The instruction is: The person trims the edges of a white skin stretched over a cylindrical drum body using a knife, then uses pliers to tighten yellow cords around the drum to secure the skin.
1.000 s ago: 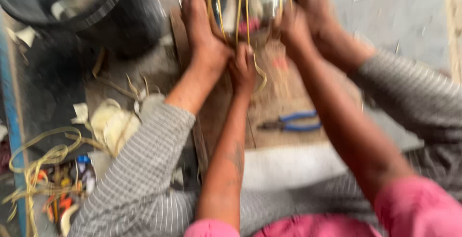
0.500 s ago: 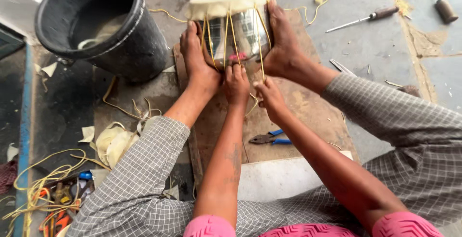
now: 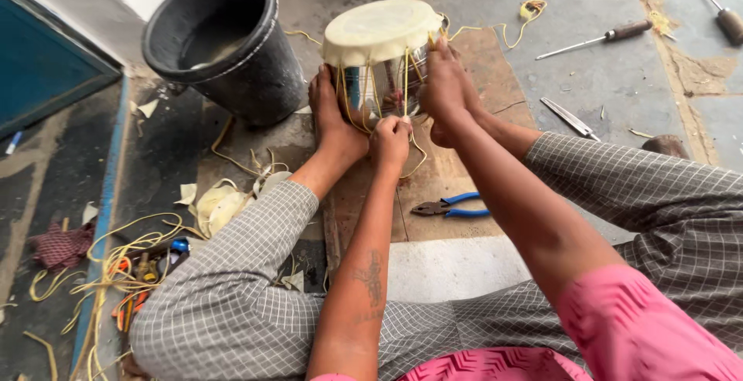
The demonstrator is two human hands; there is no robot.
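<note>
Both hands work the yellow lacing of a small drum held between two bare feet.

Left hand [image 3: 391,140] is closed in a fist on the yellow cords [image 3: 371,95] low on the near side of the drum [image 3: 379,60]; right hand [image 3: 443,87] is higher, fingers curled and gripping the cords just under the rim of the pale skin head — the two hands are close but apart. The shiny metal drum stands upright on a brown board [image 3: 464,172], with the left foot [image 3: 333,122] pressed against its side. Blue-handled pliers [image 3: 451,207] lie on the board near the forearms, a black bucket [image 3: 220,44] stands just beside the drum, and a screwdriver [image 3: 596,39] lies well apart on the concrete.
</note>
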